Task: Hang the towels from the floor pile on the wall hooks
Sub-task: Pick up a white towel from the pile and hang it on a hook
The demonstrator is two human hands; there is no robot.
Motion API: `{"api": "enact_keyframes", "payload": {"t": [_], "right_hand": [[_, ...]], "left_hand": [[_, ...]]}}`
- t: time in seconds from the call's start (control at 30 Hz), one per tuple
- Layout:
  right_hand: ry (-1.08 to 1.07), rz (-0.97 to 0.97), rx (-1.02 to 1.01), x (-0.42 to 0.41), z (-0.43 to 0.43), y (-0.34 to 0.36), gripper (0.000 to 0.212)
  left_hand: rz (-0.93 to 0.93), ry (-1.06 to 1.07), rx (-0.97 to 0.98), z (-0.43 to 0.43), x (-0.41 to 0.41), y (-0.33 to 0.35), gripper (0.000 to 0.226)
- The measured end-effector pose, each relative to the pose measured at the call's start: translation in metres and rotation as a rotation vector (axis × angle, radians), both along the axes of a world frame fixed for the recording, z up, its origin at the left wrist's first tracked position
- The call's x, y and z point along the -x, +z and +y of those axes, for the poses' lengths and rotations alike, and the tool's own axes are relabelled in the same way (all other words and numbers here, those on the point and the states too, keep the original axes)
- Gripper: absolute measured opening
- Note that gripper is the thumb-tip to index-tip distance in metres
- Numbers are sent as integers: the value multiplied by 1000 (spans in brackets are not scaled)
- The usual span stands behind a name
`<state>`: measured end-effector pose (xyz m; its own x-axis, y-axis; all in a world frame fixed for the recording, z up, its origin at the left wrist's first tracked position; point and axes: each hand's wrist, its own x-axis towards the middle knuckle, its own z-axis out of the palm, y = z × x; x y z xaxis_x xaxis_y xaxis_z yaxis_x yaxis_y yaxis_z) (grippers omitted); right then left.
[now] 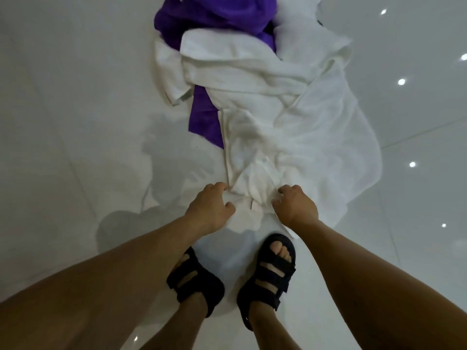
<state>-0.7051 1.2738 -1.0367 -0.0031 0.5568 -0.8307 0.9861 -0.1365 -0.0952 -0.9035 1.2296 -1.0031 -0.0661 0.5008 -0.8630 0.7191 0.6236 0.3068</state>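
The forearms (161, 246) run bare to the left hand (209, 207) and right hand (295, 207). Behind the hands, the left sandal (195, 282) and right sandal (269, 274) are black and open-toed, with broad straps.

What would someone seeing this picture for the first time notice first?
The vivid purple towel at the top centre stands out, half buried under the pile of crumpled white towels that runs down the middle of the glossy white tiled floor. At the pile's near end, the left hand and right hand each grip the white cloth, just above a pair of black strap sandals.
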Motion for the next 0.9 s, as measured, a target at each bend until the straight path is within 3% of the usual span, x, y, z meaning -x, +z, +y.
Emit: {"api": "enact_keyframes", "payload": {"t": [0.07,0.17,0.37,0.47,0.57,0.67,0.77,0.9], "right_hand": [[13,-4,-101,3,-3,-10,25],[18,27,-226,7,2,-13,36],[5,-31,-119,19,9,-27,24],[7,47,-168,20,4,-8,23],[-2,261,-277,20,2,43,23],[-183,417,-210,23,13,122,22],[-411,579,-225,29,36,210,20],[-504,761,-329,42,72,344,23]], "left_hand": [[-3,0,6,-6,0,-8,57],[-11,-12,1,-6,1,-10,57],[-31,-23,-35,6,-2,-8,52],[-15,-9,-36,11,0,4,52],[10,12,-37,16,1,40,56],[-35,49,-55,25,2,99,67],[-106,80,-153,49,5,177,85],[-171,70,-293,90,8,297,107]]}}
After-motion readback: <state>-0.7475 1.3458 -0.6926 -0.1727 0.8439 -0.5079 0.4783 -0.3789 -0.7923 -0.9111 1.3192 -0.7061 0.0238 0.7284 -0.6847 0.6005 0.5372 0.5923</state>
